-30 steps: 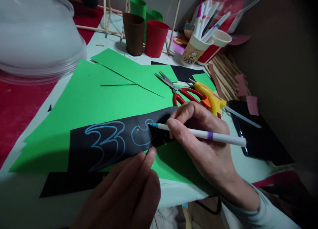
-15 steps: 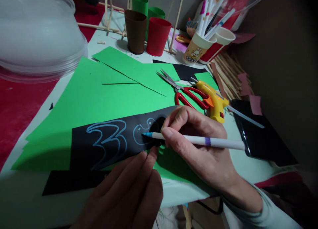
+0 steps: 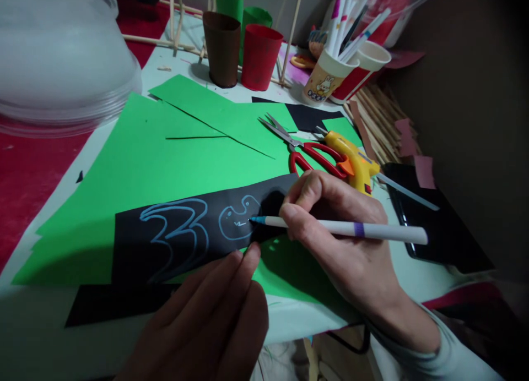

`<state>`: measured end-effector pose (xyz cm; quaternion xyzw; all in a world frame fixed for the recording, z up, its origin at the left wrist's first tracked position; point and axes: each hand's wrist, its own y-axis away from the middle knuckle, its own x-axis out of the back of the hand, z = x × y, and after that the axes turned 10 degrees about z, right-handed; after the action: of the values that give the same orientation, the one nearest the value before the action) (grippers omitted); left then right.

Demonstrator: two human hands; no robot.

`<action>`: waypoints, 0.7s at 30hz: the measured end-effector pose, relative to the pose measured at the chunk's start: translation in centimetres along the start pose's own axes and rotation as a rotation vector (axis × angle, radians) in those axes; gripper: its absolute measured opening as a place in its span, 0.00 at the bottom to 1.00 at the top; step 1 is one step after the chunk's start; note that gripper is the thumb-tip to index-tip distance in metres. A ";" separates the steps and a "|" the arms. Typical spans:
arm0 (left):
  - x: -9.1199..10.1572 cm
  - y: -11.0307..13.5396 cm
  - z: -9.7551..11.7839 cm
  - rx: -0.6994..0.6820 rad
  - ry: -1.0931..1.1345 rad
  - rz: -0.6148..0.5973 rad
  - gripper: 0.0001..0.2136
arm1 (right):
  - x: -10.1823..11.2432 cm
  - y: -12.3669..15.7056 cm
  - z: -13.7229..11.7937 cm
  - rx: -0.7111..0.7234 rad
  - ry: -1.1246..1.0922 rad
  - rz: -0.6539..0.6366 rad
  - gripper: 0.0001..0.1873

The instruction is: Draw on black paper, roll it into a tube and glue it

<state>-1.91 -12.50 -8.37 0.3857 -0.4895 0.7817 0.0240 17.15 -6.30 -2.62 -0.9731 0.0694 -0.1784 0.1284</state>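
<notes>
My right hand (image 3: 343, 232) grips a white marker (image 3: 384, 233) with a purple band, its blue tip touching a strip of black paper (image 3: 132, 243). Light blue lines mark the paper: a wavy bat-wing-like shape on the left and a rounded outline with two small eye-like circles, with a short zigzag stroke at the marker's tip. Fingers together, my left hand (image 3: 215, 309) holds the strip at its lower edge; the fingertips' underside is hidden. Under the strip lie green paper sheets (image 3: 136, 155) and a second black piece (image 3: 115, 304).
Red-handled scissors (image 3: 295, 143) and a yellow glue gun (image 3: 351, 158) lie beyond my right hand. A dark phone-like slab (image 3: 446, 232) is at right. Behind stand brown (image 3: 222, 48) and red (image 3: 261, 59) paper tubes, and a cup of markers (image 3: 324, 81). A clear plastic dome (image 3: 61, 61) sits at left.
My right hand has moved the marker slightly right, leaving a short zigzag line inside the rounded outline. My left hand stays at the strip's edge.
</notes>
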 end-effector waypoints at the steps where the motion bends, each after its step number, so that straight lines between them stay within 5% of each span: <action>1: 0.0 0.0 0.0 -0.003 0.003 0.005 0.13 | 0.0 0.0 0.0 0.011 0.005 0.013 0.14; 9: 0.7 -0.2 -0.7 -0.070 0.029 -0.090 0.13 | -0.1 0.2 0.2 0.047 0.017 0.063 0.15; 15: 0.9 0.2 -1.6 -0.176 0.029 -0.150 0.12 | 0.6 -0.2 0.6 -0.030 -0.301 0.261 0.15; 21: 0.2 -1.4 -0.4 0.015 -0.027 -0.013 0.14 | 1.1 0.3 -0.2 -0.018 -0.296 0.324 0.08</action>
<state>-1.70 -11.53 -7.22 0.3996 -0.4815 0.7798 0.0197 18.04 -6.79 -2.12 -0.9659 0.2069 -0.0102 0.1555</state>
